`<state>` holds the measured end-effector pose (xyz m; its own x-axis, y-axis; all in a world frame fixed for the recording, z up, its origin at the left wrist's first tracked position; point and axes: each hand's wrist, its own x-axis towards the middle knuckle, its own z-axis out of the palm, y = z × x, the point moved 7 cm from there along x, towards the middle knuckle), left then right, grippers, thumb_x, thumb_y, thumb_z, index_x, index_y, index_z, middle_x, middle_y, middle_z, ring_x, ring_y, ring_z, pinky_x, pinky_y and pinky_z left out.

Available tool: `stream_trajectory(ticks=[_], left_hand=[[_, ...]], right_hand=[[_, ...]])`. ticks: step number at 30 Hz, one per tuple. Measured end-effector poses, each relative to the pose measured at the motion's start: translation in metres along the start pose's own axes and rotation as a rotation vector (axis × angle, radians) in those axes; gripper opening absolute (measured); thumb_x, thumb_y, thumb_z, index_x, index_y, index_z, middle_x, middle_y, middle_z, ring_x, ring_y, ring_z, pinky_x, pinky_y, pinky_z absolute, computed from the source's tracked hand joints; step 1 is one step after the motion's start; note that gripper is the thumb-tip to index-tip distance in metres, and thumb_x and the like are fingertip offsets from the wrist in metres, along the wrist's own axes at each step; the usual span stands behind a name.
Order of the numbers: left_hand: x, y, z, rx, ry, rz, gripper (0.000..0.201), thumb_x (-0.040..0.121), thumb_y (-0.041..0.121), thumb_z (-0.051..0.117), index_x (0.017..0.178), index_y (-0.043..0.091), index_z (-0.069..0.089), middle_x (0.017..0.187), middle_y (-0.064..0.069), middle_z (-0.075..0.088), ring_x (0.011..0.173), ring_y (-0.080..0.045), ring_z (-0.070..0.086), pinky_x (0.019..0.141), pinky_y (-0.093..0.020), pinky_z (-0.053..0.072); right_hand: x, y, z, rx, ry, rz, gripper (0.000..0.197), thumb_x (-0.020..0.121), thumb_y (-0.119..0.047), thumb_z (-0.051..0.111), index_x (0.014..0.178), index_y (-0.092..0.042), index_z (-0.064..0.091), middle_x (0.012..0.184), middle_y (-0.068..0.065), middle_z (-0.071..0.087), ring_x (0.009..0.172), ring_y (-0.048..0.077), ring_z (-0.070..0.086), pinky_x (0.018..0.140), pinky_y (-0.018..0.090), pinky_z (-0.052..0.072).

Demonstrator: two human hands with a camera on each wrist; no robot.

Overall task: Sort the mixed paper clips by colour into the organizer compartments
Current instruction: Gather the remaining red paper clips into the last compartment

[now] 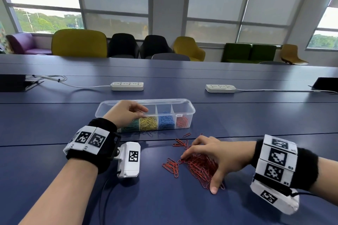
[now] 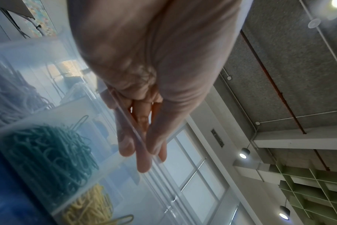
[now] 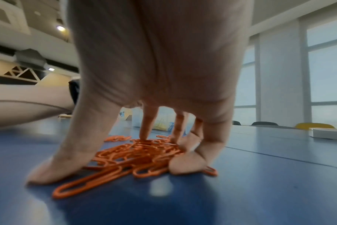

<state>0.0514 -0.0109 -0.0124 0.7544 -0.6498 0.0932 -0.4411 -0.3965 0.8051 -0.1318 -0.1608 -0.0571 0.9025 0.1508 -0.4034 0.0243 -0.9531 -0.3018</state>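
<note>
A clear organizer (image 1: 190, 109) stands on the blue table, holding green (image 1: 130, 126), yellow (image 1: 148, 123), blue (image 1: 166, 121) and red (image 1: 182, 121) paper clips in separate compartments. My left hand (image 1: 142, 112) pinches its near rim; in the left wrist view the thumb and fingers (image 2: 144, 152) clamp the clear wall (image 2: 113, 167) above the green clips (image 2: 48, 155). A pile of red clips (image 1: 206, 160) lies in front of the organizer. My right hand (image 1: 201, 170) arches over the pile, spread fingertips (image 3: 54, 166) pressing down around the clips (image 3: 113, 169); none are lifted.
Stray red clips (image 1: 171, 167) lie left of the pile, and a few dark clips (image 1: 146, 133) lie against the organizer's front. Two power strips (image 1: 127, 86) (image 1: 220, 88) with cables lie behind it. Dark devices sit at the table's far left (image 1: 11, 83) and right (image 1: 327, 83).
</note>
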Motion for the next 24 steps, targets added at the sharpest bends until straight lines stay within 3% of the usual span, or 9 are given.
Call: stream_trajectory(ticks=[4,7,9,13,16,20,24], left_hand=[[-0.001,0.0,0.001,-0.015,-0.004,0.002,0.02,0.086,0.004,0.062,0.081,0.023,0.063,0.087,-0.003,0.068,0.101,-0.025,0.064,0.099,-0.032,0.044],[-0.001,0.0,0.001,-0.023,-0.001,0.005,0.023,0.086,0.003,0.061,0.079,0.025,0.063,0.083,0.001,0.067,0.099,-0.024,0.064,0.1,-0.032,0.044],[-0.001,-0.001,0.001,-0.024,-0.001,0.007,0.023,0.086,0.003,0.061,0.079,0.025,0.063,0.083,0.001,0.067,0.099,-0.023,0.065,0.1,-0.032,0.044],[0.0,-0.001,0.001,-0.024,0.0,0.013,0.023,0.086,0.003,0.061,0.079,0.025,0.063,0.082,0.001,0.067,0.097,-0.023,0.065,0.098,-0.031,0.045],[0.0,-0.002,0.0,-0.021,0.0,0.012,0.023,0.087,0.003,0.061,0.079,0.025,0.063,0.083,-0.001,0.067,0.097,-0.024,0.065,0.096,-0.03,0.045],[0.001,-0.003,0.0,-0.02,-0.006,0.008,0.022,0.087,0.003,0.061,0.081,0.024,0.063,0.083,-0.004,0.068,0.098,-0.024,0.065,0.094,-0.028,0.045],[0.0,-0.003,0.0,-0.02,-0.006,0.005,0.018,0.087,0.003,0.06,0.085,0.021,0.064,0.087,-0.01,0.069,0.093,-0.021,0.063,0.086,-0.023,0.044]], right_hand=[[0.012,-0.006,-0.008,0.115,0.038,-0.048,0.061,0.064,-0.027,0.085,0.115,-0.044,0.055,0.121,-0.007,0.041,0.113,0.007,0.043,0.105,0.026,0.036],[0.022,-0.007,-0.014,0.155,0.068,-0.049,0.04,0.069,-0.024,0.082,0.101,-0.035,0.062,0.106,-0.007,0.05,0.08,-0.004,0.05,0.077,0.011,0.041],[0.028,-0.004,-0.018,0.18,0.101,-0.038,0.029,0.07,-0.024,0.082,0.087,-0.037,0.062,0.095,-0.005,0.059,0.066,-0.002,0.052,0.069,0.015,0.044],[0.037,0.009,-0.027,0.175,0.139,0.05,0.025,0.073,-0.022,0.08,0.078,-0.038,0.061,0.073,-0.007,0.063,0.065,0.008,0.056,0.071,0.022,0.049],[0.041,0.015,-0.028,0.312,0.146,0.075,0.022,0.076,-0.01,0.076,0.079,-0.028,0.065,0.058,-0.015,0.062,0.056,0.007,0.059,0.061,0.016,0.051],[0.044,0.023,-0.029,0.429,0.164,0.094,0.02,0.078,0.002,0.071,0.093,-0.01,0.069,0.052,-0.015,0.063,0.046,-0.003,0.056,0.055,0.012,0.049],[0.042,0.026,-0.047,0.475,0.222,0.074,0.023,0.073,0.0,0.075,0.078,-0.022,0.07,0.061,-0.012,0.067,0.062,0.004,0.059,0.064,0.013,0.051]])
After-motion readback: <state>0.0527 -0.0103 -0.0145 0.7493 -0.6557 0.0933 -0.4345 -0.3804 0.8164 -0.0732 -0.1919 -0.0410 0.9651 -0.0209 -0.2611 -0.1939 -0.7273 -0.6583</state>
